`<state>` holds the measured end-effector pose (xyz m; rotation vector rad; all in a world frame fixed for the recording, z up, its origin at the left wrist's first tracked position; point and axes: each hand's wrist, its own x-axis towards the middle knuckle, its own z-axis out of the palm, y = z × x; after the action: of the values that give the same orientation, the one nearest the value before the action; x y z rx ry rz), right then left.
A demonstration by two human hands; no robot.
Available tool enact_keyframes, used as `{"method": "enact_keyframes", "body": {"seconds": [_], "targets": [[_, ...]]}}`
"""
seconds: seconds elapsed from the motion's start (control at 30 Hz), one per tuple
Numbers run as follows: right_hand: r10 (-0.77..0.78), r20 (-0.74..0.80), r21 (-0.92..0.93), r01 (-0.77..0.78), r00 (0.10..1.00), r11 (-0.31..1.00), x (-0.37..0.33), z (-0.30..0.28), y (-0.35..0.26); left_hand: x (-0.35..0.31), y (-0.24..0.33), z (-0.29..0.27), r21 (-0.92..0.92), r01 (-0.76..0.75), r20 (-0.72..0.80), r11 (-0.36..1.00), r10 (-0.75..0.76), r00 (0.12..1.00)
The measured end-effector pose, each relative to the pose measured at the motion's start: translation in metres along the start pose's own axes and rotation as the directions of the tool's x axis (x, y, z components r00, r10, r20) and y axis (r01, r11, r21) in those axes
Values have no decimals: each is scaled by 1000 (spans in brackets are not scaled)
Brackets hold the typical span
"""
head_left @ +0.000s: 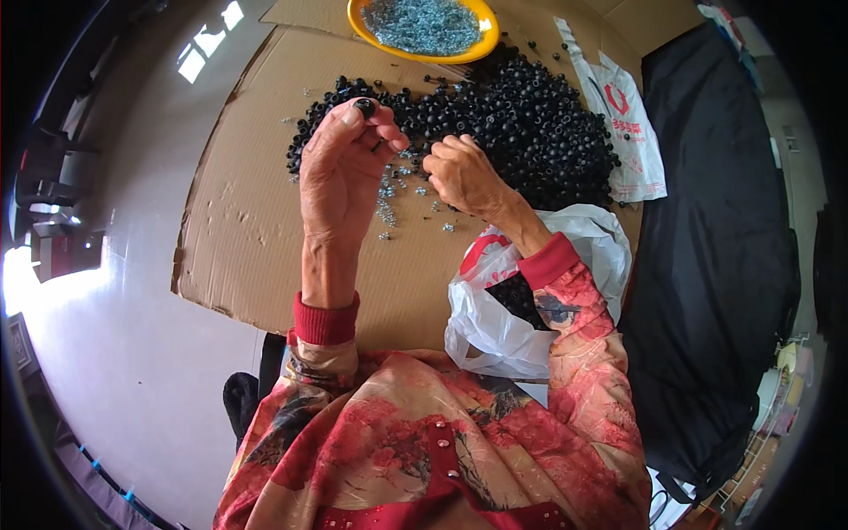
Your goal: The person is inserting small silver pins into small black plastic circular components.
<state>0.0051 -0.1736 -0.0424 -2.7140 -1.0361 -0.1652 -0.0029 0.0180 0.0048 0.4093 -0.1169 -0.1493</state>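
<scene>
My left hand is raised over the cardboard, its thumb and forefinger closed on a small round black plastic part with a hollow in its top. Another dark bit shows between the lower fingers, too small to make out. To its right, my right hand is closed with the fingertips pinched together. What it holds, if anything, is hidden. Just beyond both hands spreads a big heap of similar black parts. Tiny shiny metal pieces lie scattered on the cardboard between and below my hands.
A yellow bowl full of small silvery-blue pieces stands at the far edge. Under my right forearm sits an opened white plastic bag with black parts inside. Another white bag lies flat at right. Cardboard covers the work surface.
</scene>
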Motion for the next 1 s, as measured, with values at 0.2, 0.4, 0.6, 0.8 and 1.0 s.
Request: {"method": "enact_keyframes", "body": {"seconds": [0.2, 0.4, 0.6, 0.8, 1.0], "targets": [[145, -175, 388, -67, 974, 919, -1, -24, 3, 3, -4, 3, -39, 21, 27, 999, -20, 999], [549, 58, 926, -251, 834, 284, 6, -92, -20, -2, -14, 14, -45, 54, 19, 998, -53, 998], [507, -102, 994, 110, 856, 15, 6, -114, -27, -10, -24, 39, -32, 122, 81, 992, -119, 990], [456, -149, 987, 162, 877, 12, 12, -125, -38, -19, -21, 51, -16, 85, 87, 996, -84, 993], [388, -296, 954, 249, 873, 167, 18, -143, -45, -20, -24, 48, -146, 173, 184, 974, -145, 972]]}}
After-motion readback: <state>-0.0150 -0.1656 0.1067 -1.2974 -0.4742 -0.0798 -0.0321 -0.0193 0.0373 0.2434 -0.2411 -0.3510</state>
